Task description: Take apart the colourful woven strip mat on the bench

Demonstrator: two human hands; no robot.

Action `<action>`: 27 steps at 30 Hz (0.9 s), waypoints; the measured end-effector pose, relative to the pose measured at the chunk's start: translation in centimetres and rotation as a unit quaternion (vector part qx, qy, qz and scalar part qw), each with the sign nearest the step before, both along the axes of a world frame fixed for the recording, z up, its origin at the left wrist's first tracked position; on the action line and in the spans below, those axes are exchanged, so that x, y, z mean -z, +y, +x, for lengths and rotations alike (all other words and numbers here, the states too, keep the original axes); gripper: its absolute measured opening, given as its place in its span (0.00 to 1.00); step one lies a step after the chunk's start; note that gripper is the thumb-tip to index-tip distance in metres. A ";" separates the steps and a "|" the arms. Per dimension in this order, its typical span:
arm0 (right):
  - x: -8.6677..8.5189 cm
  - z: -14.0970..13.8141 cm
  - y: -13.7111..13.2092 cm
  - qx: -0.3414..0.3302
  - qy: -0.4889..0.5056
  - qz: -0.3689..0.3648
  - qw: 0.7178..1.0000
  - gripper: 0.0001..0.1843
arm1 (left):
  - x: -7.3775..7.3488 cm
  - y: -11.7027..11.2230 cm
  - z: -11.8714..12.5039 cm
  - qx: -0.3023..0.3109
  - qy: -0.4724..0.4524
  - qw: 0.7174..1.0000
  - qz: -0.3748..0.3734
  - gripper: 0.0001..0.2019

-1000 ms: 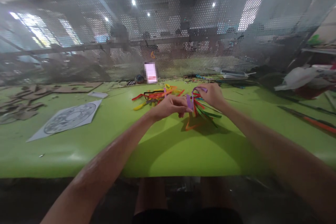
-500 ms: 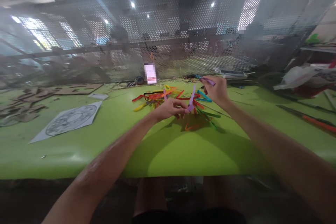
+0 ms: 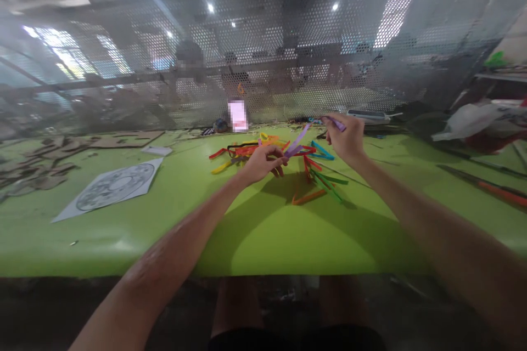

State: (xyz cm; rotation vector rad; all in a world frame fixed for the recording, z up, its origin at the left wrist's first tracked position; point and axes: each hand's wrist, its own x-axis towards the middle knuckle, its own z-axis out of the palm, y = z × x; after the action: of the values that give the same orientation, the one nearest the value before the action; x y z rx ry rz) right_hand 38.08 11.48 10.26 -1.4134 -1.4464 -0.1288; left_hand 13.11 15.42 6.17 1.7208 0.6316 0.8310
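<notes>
Over the green table, my left hand (image 3: 267, 164) is closed, its thumb and fingers pinching a purple strip (image 3: 297, 143) that slants up to the right. My right hand (image 3: 346, 136) is raised at the right, its fingers closed on a narrow purple piece (image 3: 338, 123); whether this joins the strip in my left hand cannot be made out. By the right fingertips is a small blue thing, too blurred to name. Beneath and between both hands lies a loose heap of red, yellow, orange, blue and green strips, with an orange strip (image 3: 309, 196) nearest me.
Left of the heap lies a printed sheet (image 3: 117, 186) with a round pattern, near brown cardboard pieces (image 3: 49, 159). A lit screen (image 3: 237, 115) stands at the back before a perforated metal panel. At right are a plastic bag (image 3: 473, 123) and an orange-handled tool (image 3: 500, 193).
My left hand has moved slightly left with the purple strip, which now leans further right. My right hand has shifted a little right and its fingers have turned.
</notes>
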 end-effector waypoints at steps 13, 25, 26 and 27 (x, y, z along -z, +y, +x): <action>0.4 0.1 0.5 0.009 -0.002 0.003 1.000 0.27 | 0.5 0.8 -0.1 -0.008 -0.062 0.998 -0.017 0.11; 1.1 0.1 0.8 -0.030 0.013 0.010 0.999 0.21 | 0.2 0.9 -0.4 -0.001 -0.055 0.998 -0.013 0.18; 1.2 0.1 0.9 -0.038 0.010 0.008 0.999 0.21 | 0.2 0.9 -0.4 0.003 -0.052 0.999 -0.012 0.19; 1.4 0.1 0.9 -0.045 0.006 0.006 0.999 0.20 | 0.1 0.8 -0.4 0.007 -0.048 0.999 -0.010 0.19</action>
State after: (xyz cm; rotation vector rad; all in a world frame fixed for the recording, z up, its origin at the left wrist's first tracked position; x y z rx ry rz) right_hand 38.20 12.42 8.87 -1.3347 -1.4956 -0.0713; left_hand 12.69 16.22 6.09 1.6545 0.5611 0.8885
